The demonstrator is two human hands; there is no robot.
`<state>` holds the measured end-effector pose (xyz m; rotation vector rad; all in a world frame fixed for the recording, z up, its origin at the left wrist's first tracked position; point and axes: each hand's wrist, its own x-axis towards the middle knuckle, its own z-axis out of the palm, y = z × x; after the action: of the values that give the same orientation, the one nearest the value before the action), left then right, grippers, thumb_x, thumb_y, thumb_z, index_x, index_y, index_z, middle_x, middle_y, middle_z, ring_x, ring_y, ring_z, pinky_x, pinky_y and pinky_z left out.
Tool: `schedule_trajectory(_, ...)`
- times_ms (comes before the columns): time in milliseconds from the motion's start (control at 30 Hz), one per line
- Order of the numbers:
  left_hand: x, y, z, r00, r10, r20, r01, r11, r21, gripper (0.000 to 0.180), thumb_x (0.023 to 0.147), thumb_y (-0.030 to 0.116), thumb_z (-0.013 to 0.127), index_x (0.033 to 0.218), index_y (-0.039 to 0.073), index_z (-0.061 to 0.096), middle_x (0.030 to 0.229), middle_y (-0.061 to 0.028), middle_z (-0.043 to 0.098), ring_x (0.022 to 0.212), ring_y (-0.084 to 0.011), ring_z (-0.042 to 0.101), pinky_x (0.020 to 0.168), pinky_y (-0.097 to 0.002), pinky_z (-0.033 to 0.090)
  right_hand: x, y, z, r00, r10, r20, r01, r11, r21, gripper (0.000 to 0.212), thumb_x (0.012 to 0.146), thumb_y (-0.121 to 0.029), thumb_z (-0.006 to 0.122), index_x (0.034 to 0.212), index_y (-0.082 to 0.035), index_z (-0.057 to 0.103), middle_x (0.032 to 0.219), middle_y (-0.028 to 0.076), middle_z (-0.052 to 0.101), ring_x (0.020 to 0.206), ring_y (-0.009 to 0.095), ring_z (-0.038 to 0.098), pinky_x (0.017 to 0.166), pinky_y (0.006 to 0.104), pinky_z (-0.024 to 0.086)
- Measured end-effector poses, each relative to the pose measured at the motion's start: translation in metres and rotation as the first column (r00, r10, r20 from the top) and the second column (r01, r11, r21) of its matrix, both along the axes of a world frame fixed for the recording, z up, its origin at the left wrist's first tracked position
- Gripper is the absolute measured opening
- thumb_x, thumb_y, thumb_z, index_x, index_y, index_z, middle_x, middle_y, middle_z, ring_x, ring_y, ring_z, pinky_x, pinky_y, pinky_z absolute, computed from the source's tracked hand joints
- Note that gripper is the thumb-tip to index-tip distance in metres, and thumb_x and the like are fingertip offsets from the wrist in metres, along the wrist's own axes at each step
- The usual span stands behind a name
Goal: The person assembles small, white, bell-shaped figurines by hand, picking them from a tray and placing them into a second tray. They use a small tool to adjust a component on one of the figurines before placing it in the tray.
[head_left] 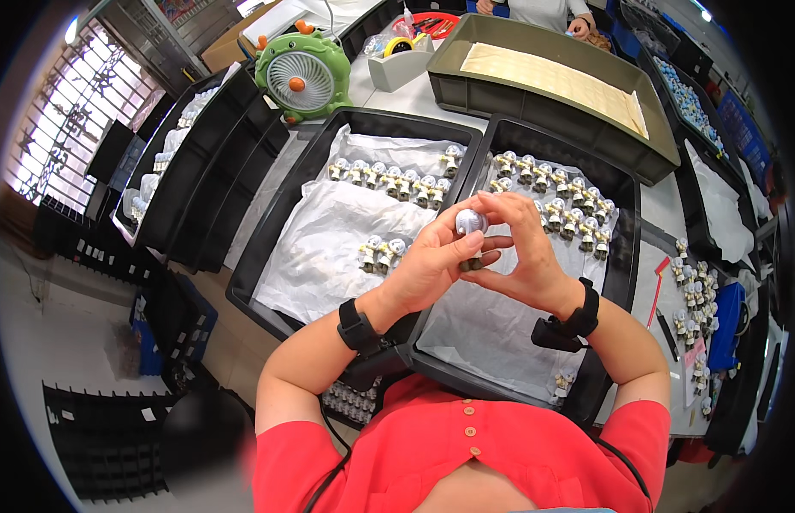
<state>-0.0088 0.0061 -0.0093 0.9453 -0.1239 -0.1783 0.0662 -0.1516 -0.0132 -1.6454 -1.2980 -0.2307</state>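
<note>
Both hands hold a small toy figurine (471,224) with a pale lilac-grey head and dark base, above the inner walls of two black trays. My left hand (431,263) closes round it, thumb across its front. My right hand (534,256) curls over from the other side, its fingertips at the head and base; fingers partly hide the figurine. Below, the left black tray (282,211) holds figurines in a row and a small group on white paper. In the right black tray (632,209), several rows stand at the far end, partly behind my right hand, and a lone figurine (564,382) sits near the front.
A green fan (303,77) and an olive tray (453,96) stand behind. Stacked black trays (211,171) rise at left. On the right are more figurines (695,291), a red-handled tool (660,278), a black pen-like tool (667,333) and a blue item (727,325). A co-worker's hand (579,28) shows at the back.
</note>
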Motion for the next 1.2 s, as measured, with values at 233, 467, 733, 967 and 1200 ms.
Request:
schedule_trajectory(233, 0.001, 0.002, 0.0, 0.998, -0.05, 0.037, 0.052, 0.998, -0.044, 0.054, 0.095, 0.026, 0.05, 0.141, 0.007, 0.028, 0.129, -0.0086, 0.044, 0.12, -0.0265, 0.048, 0.098, -0.0401, 0.043, 0.0, 0.0, 0.0, 0.995, 0.037, -0.095, -0.034, 0.999, 0.032, 0.088, 0.058, -0.003, 0.084, 0.134, -0.01, 0.039, 0.122, 0.013, 0.041, 0.101, 0.021, 0.054, 0.079, 0.03, 0.058)
schedule_trajectory(467, 0.004, 0.005, -0.005, 0.996, -0.071, 0.056, 0.075, 0.995, -0.067, 0.057, 0.097, 0.035, 0.042, 0.142, 0.005, 0.026, 0.134, -0.012, 0.043, 0.122, -0.029, 0.046, 0.099, -0.0407, 0.041, 0.003, -0.002, 0.003, 0.999, -0.042, 0.034, 0.041, 0.999, 0.012, 0.09, 0.056, -0.016, 0.088, 0.133, -0.009, 0.042, 0.118, 0.012, 0.045, 0.098, 0.021, 0.056, 0.081, 0.0332, 0.053)
schedule_trajectory(733, 0.005, 0.003, -0.002, 0.997, -0.056, 0.045, 0.06, 0.995, -0.082, 0.054, 0.098, 0.037, 0.041, 0.14, 0.005, 0.031, 0.128, -0.0108, 0.047, 0.114, -0.0221, 0.053, 0.093, -0.0335, 0.044, 0.005, -0.003, 0.0, 0.999, -0.046, -0.014, 0.046, 0.999, -0.011, 0.089, 0.056, -0.019, 0.088, 0.132, -0.009, 0.043, 0.121, 0.013, 0.046, 0.105, 0.024, 0.053, 0.085, 0.0347, 0.052)
schedule_trajectory(967, 0.005, 0.005, -0.006, 0.998, -0.059, 0.027, 0.062, 0.991, -0.118, 0.053, 0.099, 0.037, 0.039, 0.14, 0.005, 0.03, 0.13, -0.0124, 0.046, 0.116, -0.0234, 0.052, 0.096, -0.0344, 0.044, 0.006, -0.001, -0.002, 0.997, -0.013, -0.075, 0.012, 1.0, -0.005, 0.087, 0.057, -0.021, 0.088, 0.132, -0.007, 0.044, 0.119, 0.012, 0.048, 0.104, 0.025, 0.052, 0.087, 0.0351, 0.05)
schedule_trajectory(1200, 0.006, 0.007, -0.007, 0.998, -0.066, 0.018, 0.068, 0.988, -0.135, 0.054, 0.098, 0.036, 0.04, 0.14, 0.003, 0.028, 0.131, -0.0156, 0.045, 0.12, -0.029, 0.05, 0.098, -0.0381, 0.044, 0.007, -0.001, -0.004, 0.998, -0.01, -0.068, 0.009, 1.0, -0.005, 0.086, 0.056, -0.02, 0.087, 0.131, -0.008, 0.046, 0.116, 0.01, 0.051, 0.106, 0.024, 0.051, 0.089, 0.0365, 0.046)
